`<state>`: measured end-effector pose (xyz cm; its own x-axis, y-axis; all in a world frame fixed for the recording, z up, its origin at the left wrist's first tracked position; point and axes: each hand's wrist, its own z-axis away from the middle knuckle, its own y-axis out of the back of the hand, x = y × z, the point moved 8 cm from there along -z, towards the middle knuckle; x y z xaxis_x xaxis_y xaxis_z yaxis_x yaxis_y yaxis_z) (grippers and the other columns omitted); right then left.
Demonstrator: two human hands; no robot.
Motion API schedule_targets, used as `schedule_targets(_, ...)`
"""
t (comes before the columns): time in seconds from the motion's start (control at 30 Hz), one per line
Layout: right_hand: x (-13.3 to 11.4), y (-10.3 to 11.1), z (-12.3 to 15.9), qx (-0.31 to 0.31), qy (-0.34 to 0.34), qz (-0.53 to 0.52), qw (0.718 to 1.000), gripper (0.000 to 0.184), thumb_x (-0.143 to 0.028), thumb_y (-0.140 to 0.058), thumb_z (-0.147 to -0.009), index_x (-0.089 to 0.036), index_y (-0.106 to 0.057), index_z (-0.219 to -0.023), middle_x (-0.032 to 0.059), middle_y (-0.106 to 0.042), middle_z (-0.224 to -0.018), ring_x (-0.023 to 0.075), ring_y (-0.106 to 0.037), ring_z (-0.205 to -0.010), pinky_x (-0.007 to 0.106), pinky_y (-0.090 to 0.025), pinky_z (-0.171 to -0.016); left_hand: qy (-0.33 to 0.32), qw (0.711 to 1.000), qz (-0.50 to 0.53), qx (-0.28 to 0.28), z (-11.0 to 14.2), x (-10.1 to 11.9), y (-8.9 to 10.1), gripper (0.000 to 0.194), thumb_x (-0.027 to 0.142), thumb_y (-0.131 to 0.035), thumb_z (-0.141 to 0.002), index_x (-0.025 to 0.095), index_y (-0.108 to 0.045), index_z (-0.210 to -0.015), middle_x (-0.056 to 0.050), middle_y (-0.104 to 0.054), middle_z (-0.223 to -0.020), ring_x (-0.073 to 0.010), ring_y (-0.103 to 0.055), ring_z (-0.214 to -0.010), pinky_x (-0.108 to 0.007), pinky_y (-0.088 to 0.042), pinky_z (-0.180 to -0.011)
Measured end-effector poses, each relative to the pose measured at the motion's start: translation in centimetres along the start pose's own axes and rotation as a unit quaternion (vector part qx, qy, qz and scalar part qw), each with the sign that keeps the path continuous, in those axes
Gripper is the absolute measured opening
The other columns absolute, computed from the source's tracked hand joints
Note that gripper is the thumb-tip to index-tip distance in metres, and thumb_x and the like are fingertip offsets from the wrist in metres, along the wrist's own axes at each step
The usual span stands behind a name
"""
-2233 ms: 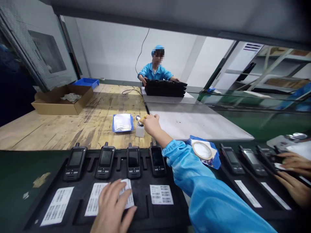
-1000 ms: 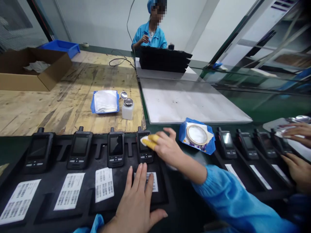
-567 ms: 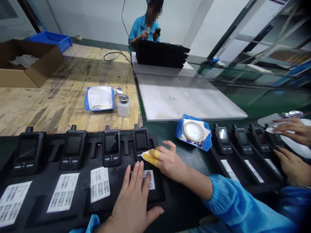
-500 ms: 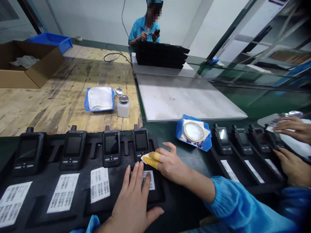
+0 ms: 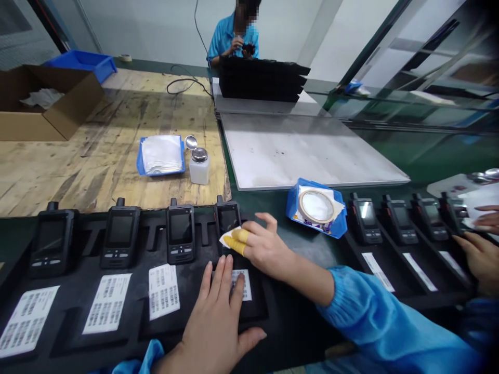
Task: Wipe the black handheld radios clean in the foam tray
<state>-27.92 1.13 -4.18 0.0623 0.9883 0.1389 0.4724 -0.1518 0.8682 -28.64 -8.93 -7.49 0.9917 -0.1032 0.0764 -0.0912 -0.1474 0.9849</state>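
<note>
My right hand (image 5: 262, 244), with yellow finger cots on two fingers, pinches a small white cleaning cloth (image 5: 229, 238). The cloth presses on the lower screen and keypad of a black handheld radio (image 5: 228, 214), the rightmost in the black foam tray (image 5: 134, 311). My left hand (image 5: 218, 311) lies flat with fingers stretched, over a white barcode label sheet (image 5: 246, 285) and near the radio's lower end. Further left in the tray are several similar radios, one of them a radio (image 5: 181, 234) beside mine, each with a label sheet (image 5: 163, 292) below it.
A blue bin (image 5: 337, 213) with a tape roll (image 5: 316, 206) stands right of my hand. Behind are a blue tray of white cloths (image 5: 161, 155) and a pump bottle (image 5: 199, 167). At right, a co-worker's hands (image 5: 479, 257) are over another tray of radios. Another person sits at the back.
My right hand and the cloth have moved slightly up the radio, from its keypad toward its screen. My left hand stays flat. The view has shifted slightly.
</note>
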Motion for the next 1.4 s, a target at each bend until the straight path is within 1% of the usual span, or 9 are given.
schedule_targets(0.13,-2.0,0.7,2.1,-0.004,0.011,-0.020,1.000,0.024,-0.013,-0.049,-0.089,-0.023,-0.067,-0.076,-0.0019,-0.066,-0.090,0.0157,-0.049,-0.093,0.045,-0.013,-0.100,0.002,1.000,0.005,0.026,0.3,-0.2,0.5,0.074,0.067,-0.053,-0.076,0.006,-0.057,-0.119,-0.031,-0.048,-0.131,-0.0418,-0.042,-0.126,-0.060,-0.039,-0.097)
schedule_targets(0.23,-2.5,1.0,2.1,-0.030,0.020,-0.031,0.999,0.023,-0.014,-0.048,-0.089,-0.025,-0.068,-0.087,-0.0023,-0.064,-0.086,0.0150,-0.049,-0.089,0.044,-0.014,-0.099,-0.009,0.998,0.013,0.065,1.0,-0.3,1.6,0.053,0.054,-0.053,-0.084,0.010,-0.059,-0.113,-0.022,-0.056,-0.126,-0.0359,-0.045,-0.124,-0.058,-0.035,-0.102)
schedule_targets(0.47,1.6,1.0,-2.3,0.011,-0.077,0.050,0.996,0.025,-0.013,-0.047,-0.089,-0.024,-0.070,-0.089,0.0017,-0.064,-0.088,0.0162,-0.048,-0.087,0.044,-0.013,-0.097,0.032,0.982,0.116,0.144,2.3,-1.4,3.4,0.025,0.030,-0.042,-0.093,0.017,-0.063,-0.100,-0.005,-0.068,-0.098,-0.0256,-0.060,-0.102,-0.053,-0.038,-0.103)
schedule_targets(0.57,1.7,0.0,-3.3,0.001,-0.079,0.071,0.994,0.023,-0.014,-0.048,-0.091,-0.023,-0.069,-0.094,0.0027,-0.063,-0.087,0.0172,-0.047,-0.087,0.044,-0.013,-0.097,0.038,0.981,0.127,0.139,2.6,-1.4,3.2,0.023,0.028,-0.044,-0.092,0.018,-0.062,-0.100,-0.005,-0.068,-0.097,-0.0266,-0.060,-0.100,-0.055,-0.040,-0.100)
schedule_targets(0.8,-4.1,0.3,0.5,-0.035,0.060,-0.013,0.998,0.018,-0.018,-0.056,-0.087,-0.023,-0.067,-0.074,-0.0009,-0.062,-0.082,0.0160,-0.047,-0.083,0.044,-0.015,-0.099,0.047,0.981,0.136,0.127,2.7,-2.0,3.6,0.020,0.023,-0.046,-0.089,0.018,-0.062,-0.099,-0.008,-0.067,-0.095,-0.0269,-0.063,-0.092,-0.049,-0.053,-0.083)
schedule_targets(0.97,0.6,2.2,-0.3,0.040,-0.057,0.018,0.997,0.026,-0.015,-0.045,-0.092,-0.026,-0.067,-0.103,-0.0001,-0.067,-0.092,0.0144,-0.049,-0.085,0.040,-0.019,-0.095,0.001,0.990,0.079,0.118,1.4,-1.2,3.3,0.024,0.022,-0.047,-0.088,0.012,-0.059,-0.107,-0.014,-0.063,-0.116,-0.0306,-0.057,-0.112,-0.051,-0.050,-0.092)
schedule_targets(1.13,5.1,0.7,-2.9,0.029,-0.107,0.069,0.991,0.027,-0.013,-0.049,-0.091,-0.028,-0.068,-0.103,-0.0006,-0.068,-0.096,0.0159,-0.049,-0.088,0.042,-0.014,-0.095,0.001,0.998,-0.006,0.059,-0.1,-0.9,1.3,0.050,0.041,-0.057,-0.085,0.006,-0.052,-0.120,-0.024,-0.051,-0.132,-0.0353,-0.047,-0.124,-0.056,-0.046,-0.096)
schedule_targets(1.23,4.8,0.0,-2.4,0.020,-0.094,0.060,0.994,0.028,-0.013,-0.047,-0.091,-0.029,-0.069,-0.101,-0.0005,-0.067,-0.094,0.0159,-0.049,-0.087,0.042,-0.016,-0.094,0.010,0.999,-0.013,0.041,-0.2,-1.0,0.7,0.056,0.047,-0.059,-0.083,0.007,-0.052,-0.121,-0.024,-0.048,-0.134,-0.0355,-0.045,-0.126,-0.055,-0.046,-0.097)
schedule_targets(1.4,0.6,0.5,1.2,0.008,-0.042,0.001,0.999,0.030,-0.010,-0.043,-0.091,-0.021,-0.070,-0.086,0.0021,-0.067,-0.092,0.0147,-0.049,-0.079,0.040,-0.023,-0.092,0.011,0.999,0.002,0.047,-0.1,-0.9,0.5,0.053,0.041,-0.063,-0.080,0.005,-0.055,-0.118,-0.028,-0.047,-0.134,-0.0375,-0.044,-0.126,-0.055,-0.045,-0.098)
